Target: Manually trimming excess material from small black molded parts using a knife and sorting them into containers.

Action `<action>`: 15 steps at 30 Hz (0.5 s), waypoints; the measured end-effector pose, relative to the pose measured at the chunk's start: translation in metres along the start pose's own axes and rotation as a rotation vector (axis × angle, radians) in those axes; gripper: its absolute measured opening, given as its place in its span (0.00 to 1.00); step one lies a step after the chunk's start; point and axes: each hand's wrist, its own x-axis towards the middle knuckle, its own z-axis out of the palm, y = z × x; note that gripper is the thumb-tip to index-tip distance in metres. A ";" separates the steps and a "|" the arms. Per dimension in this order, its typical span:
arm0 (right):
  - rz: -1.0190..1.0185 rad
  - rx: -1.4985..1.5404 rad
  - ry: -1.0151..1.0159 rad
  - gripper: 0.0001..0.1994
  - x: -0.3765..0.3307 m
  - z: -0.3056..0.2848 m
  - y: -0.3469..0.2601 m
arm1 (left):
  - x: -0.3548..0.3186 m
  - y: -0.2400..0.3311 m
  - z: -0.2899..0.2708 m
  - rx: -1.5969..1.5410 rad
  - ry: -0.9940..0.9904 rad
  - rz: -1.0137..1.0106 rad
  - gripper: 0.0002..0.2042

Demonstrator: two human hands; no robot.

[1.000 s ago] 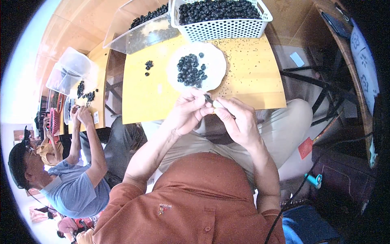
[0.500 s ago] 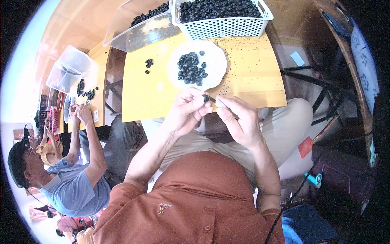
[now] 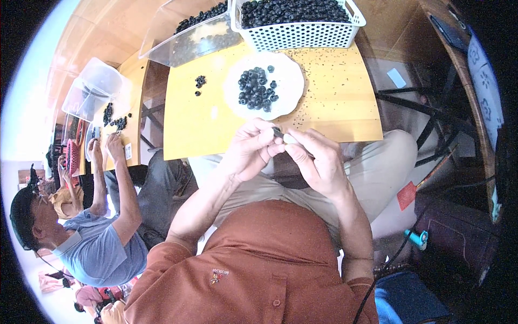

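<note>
On the near side of the plate, by the front edge of the table, the left hand pinches a small dark piece between thumb and fingers. The right hand meets it there, thumb and fingers drawn close; whether they grip a tool, the piece or nothing, I cannot tell. I judge the step in hand to be fine work on this one piece; the next move calls for a steady left pinch and only small motion of the right fingertips. Other pieces lie on the plate, whose right part is bare. Left of the plate is open room around a small cluster; to its right, crumbs are scattered. Beyond the plate, the basket and the box limit the reach.
</note>
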 end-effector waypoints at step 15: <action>-0.034 0.032 0.007 0.13 0.000 0.000 -0.003 | -0.003 0.000 0.003 0.011 -0.013 -0.019 0.07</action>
